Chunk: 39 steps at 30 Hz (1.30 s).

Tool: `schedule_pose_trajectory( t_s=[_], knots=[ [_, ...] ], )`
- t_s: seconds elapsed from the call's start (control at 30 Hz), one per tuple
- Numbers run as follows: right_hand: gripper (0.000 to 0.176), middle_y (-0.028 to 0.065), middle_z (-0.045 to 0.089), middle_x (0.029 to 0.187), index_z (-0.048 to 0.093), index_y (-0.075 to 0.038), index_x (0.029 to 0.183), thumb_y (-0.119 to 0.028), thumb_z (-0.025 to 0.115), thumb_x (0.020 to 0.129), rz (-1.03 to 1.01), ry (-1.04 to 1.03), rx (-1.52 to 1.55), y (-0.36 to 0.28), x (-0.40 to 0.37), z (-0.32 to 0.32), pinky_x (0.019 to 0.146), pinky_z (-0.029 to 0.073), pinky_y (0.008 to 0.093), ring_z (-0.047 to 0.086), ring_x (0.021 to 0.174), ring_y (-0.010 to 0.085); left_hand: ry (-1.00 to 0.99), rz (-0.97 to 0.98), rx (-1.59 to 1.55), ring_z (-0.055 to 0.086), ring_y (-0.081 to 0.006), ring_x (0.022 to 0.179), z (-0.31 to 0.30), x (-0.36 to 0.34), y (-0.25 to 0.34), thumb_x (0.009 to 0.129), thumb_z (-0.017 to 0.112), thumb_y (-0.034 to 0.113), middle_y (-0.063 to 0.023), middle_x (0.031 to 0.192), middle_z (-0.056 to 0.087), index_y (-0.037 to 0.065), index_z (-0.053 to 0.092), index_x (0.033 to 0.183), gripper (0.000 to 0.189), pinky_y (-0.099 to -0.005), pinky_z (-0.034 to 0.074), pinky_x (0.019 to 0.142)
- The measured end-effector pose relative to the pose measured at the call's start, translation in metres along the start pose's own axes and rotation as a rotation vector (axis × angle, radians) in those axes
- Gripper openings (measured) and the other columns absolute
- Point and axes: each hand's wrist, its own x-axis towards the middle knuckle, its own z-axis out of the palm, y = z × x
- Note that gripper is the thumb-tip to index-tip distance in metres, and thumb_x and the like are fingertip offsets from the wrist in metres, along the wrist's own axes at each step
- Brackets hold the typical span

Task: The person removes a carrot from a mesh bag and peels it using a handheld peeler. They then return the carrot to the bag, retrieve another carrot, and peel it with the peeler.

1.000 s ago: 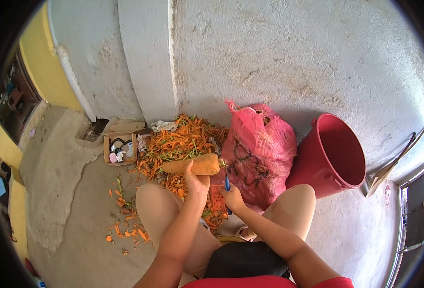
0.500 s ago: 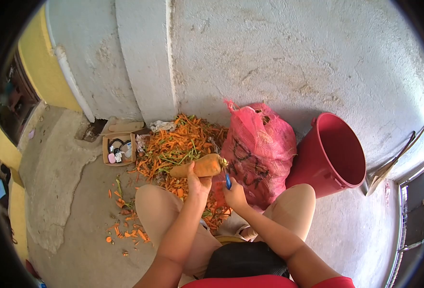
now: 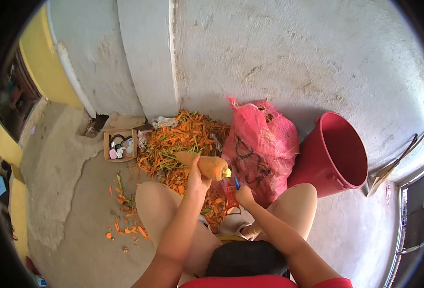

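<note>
My left hand (image 3: 199, 177) is closed around the middle of a large unpeeled carrot (image 3: 213, 167), its thick end pointing right. A pale yellow-green stub (image 3: 227, 173) shows at that end. Just right of it, my right hand (image 3: 244, 195) grips a small blue-handled knife (image 3: 237, 183), whose blade is hard to see. Below those fingers shows a red piece with a looped end (image 3: 232, 204). Beneath and behind the carrot spreads a heap of orange peelings and green stem bits (image 3: 173, 140).
A stuffed pink mesh sack (image 3: 262, 149) leans on the wall beside a tilted red bucket (image 3: 312, 163). A small cardboard box (image 3: 120, 156) holding odds and ends sits left of the heap. Carrot scraps (image 3: 142, 232) dot the floor. A long-handled dustpan (image 3: 377, 181) rests at far right.
The carrot's thick end has tipped down and toward me, and its leafy crown now shows as a pale stub. My right hand has moved slightly right and down, away from that end.
</note>
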Motion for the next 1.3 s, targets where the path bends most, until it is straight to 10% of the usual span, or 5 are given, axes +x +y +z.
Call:
schedule_pose_trajectory(
  t_s=[0.33,0.47,0.7,1.07,1.3],
  knots=[
    [0.011,-0.0038,0.050,0.064,0.056,-0.004,0.074,-0.014,0.057,0.080,0.106,0.262,0.913,-0.048,0.036,-0.063,0.050,0.037,0.0224,0.045,0.056,0.0054,-0.219,-0.217,0.106,0.052,-0.0267,0.091,-0.010,0.009,-0.006,0.085,0.037,0.043,-0.0143,0.102,0.051,0.005,0.037,0.115,0.049,-0.0398,0.045,0.079],
    [0.020,-0.0066,0.040,0.054,0.051,-0.007,0.066,-0.019,0.060,0.079,-0.033,0.402,0.987,-0.091,0.030,-0.110,0.042,0.025,0.0208,0.032,0.046,0.0032,-0.573,-0.530,-0.062,0.055,-0.0259,0.087,-0.005,-0.009,-0.010,0.085,0.038,0.045,-0.0140,0.100,0.051,0.004,0.039,0.113,0.049,-0.0402,0.048,0.071],
    [0.022,-0.0071,0.039,0.054,0.049,-0.009,0.063,-0.018,0.060,0.079,-0.094,0.509,0.961,-0.112,0.005,-0.145,0.040,0.024,0.0219,0.031,0.044,0.0026,-0.821,-0.442,-0.013,0.057,-0.0242,0.073,0.016,-0.032,-0.016,0.082,0.038,0.053,-0.0132,0.084,0.055,0.004,0.045,0.107,0.055,-0.0353,0.050,0.062],
    [0.015,0.0057,0.051,0.060,0.053,0.002,0.085,-0.012,0.056,0.079,-0.344,0.273,0.573,-0.137,-0.037,-0.090,0.049,0.038,0.0263,0.043,0.052,0.0090,-0.436,-0.436,0.114,0.058,-0.0232,0.087,0.009,-0.031,-0.035,0.086,0.043,0.036,-0.0104,0.105,0.054,0.009,0.045,0.115,0.040,-0.0376,0.050,0.071],
    [0.019,0.0166,0.051,0.057,0.049,0.000,0.083,-0.016,0.057,0.079,-0.394,0.347,0.287,-0.149,-0.048,-0.088,0.046,0.039,0.0343,0.050,0.048,0.0295,-0.261,-0.410,0.247,0.057,-0.0212,0.091,0.039,-0.067,-0.022,0.089,0.036,0.035,-0.0098,0.106,0.055,0.011,0.044,0.116,0.037,-0.0357,0.050,0.075]
  ],
)
